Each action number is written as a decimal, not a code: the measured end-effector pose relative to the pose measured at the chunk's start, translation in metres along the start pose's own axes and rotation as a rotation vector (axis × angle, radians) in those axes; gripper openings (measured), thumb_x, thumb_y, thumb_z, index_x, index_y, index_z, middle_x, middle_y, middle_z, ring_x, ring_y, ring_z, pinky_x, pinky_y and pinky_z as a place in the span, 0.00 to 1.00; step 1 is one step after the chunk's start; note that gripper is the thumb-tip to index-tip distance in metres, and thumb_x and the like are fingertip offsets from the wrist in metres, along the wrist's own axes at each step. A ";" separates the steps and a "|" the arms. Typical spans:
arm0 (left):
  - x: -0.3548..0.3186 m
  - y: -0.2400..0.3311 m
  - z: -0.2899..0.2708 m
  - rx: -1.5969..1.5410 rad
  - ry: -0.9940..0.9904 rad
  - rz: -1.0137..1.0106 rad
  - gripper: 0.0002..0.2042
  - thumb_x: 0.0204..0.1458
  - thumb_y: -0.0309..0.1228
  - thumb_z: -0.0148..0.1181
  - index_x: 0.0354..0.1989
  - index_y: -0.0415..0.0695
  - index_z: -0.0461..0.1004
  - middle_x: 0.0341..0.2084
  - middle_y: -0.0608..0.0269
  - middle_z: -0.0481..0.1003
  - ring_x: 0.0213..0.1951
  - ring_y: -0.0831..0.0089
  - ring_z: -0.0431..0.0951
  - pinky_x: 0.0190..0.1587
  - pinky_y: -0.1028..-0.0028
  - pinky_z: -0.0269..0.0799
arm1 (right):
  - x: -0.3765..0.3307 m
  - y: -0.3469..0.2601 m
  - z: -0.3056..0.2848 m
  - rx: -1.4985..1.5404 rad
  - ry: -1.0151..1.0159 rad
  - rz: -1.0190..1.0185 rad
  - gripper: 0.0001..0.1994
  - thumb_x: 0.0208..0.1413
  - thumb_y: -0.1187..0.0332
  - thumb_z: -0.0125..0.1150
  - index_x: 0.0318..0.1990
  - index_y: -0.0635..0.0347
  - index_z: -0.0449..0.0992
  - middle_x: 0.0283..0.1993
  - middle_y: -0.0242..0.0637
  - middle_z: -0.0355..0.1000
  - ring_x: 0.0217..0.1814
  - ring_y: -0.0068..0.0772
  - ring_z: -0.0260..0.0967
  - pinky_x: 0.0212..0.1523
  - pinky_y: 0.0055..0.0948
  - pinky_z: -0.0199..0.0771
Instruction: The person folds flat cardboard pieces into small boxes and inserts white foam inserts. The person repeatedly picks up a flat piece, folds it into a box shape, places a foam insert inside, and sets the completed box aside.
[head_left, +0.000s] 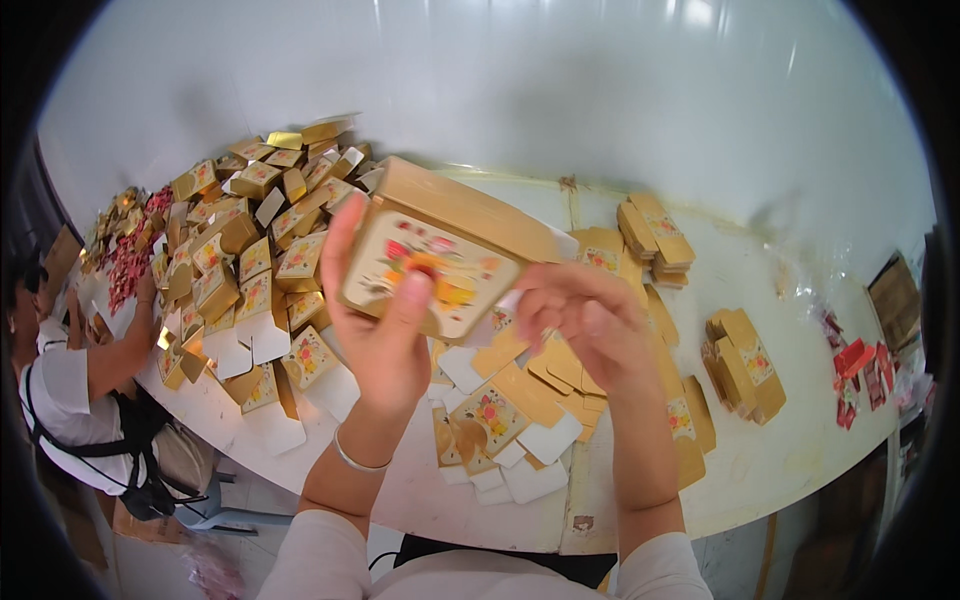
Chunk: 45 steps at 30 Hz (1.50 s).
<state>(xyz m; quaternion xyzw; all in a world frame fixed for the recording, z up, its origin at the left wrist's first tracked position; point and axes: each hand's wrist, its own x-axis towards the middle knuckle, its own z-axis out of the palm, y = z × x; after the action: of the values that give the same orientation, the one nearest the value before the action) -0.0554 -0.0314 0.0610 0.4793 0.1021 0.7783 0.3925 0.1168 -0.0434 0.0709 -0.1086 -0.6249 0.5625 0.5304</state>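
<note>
A gold carton (452, 248) with a flowered front is held up above the table's middle, tilted, its printed face turned toward the wearer. It is gripped by the left hand (378, 350), thumb pressed across the flowers, fingers wrapped round the far edge. The right hand (590, 320) is held at the carton's other end, fingers half curled and blurred; whether a flap is being pinched there cannot be told.

And here is where trouble could come! If the thumb is pressed too hard, the thin card could be dented or the print smudged. If the end is pushed while tilted, a flap could be creased, or the carton twisted out of a one-handed grip. Below, the loose flat cartons (490, 425) are spread unevenly, so some could be knocked askew by a low-swung forearm.

Now the surface: a white table (780, 450), rounded at its near edge. Its left is heaped with a pile of formed boxes (270, 240), with red packets (135, 250) beyond; on the right, a bundle of flat cartons (745, 365) is set down, with red wrappers (860, 365) farther out. The scene is backed by a pale, glossy wall (560, 80), and at far left a co-worker (80, 410) is seen bent over the table.
</note>
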 end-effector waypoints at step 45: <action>-0.013 -0.003 0.002 0.256 -0.386 0.053 0.16 0.54 0.27 0.46 0.51 0.36 0.63 0.52 0.52 0.60 0.55 0.67 0.60 0.53 0.70 0.59 | 0.000 0.028 0.031 0.462 0.341 0.075 0.19 0.50 0.70 0.55 0.50 0.65 0.63 0.46 0.39 0.67 0.47 0.30 0.66 0.47 0.31 0.68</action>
<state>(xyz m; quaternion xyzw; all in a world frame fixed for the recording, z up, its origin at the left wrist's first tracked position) -0.0495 -0.0391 0.0515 0.6677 0.1101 0.6631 0.3201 0.0802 -0.0523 0.0542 -0.1009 -0.3775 0.6828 0.6174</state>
